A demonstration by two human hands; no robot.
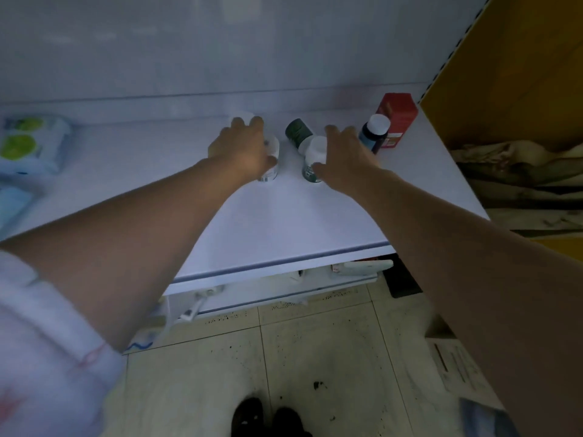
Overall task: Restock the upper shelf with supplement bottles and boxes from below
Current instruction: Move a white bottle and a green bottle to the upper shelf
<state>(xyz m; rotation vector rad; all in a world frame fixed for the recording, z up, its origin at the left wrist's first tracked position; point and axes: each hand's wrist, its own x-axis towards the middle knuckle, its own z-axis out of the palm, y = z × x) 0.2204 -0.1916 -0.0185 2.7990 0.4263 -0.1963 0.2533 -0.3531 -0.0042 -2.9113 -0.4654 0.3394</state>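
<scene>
Head view, looking down. Both bare arms reach forward over the white upper shelf, forearms nearly straight, backs of the hands up. The left hand lies over a white bottle standing upright near the back of the shelf, thumb curled against its side and fingers bent over its top, grasping it; the fingertips reach a second white container, the rear bottle, whose shape is too blurred to tell further. The right hand grasps a green bottle with a white cap, thumb low on its side and fingers spread above the cap. Between the hands and just behind, a dark tipped bottle leans over, its cap towards the green bottle. Just right of the right hand stands a blue bottle, white-capped, touching or nearly touching a red box in the shelf's back right corner. All bottles are capped; their contents cannot be seen. At far left on the shelf lie packs with green circles. A lower shelf shows beneath the front edge, above a tiled floor and dark shoes. A pale sleeve covers the left upper arm.
</scene>
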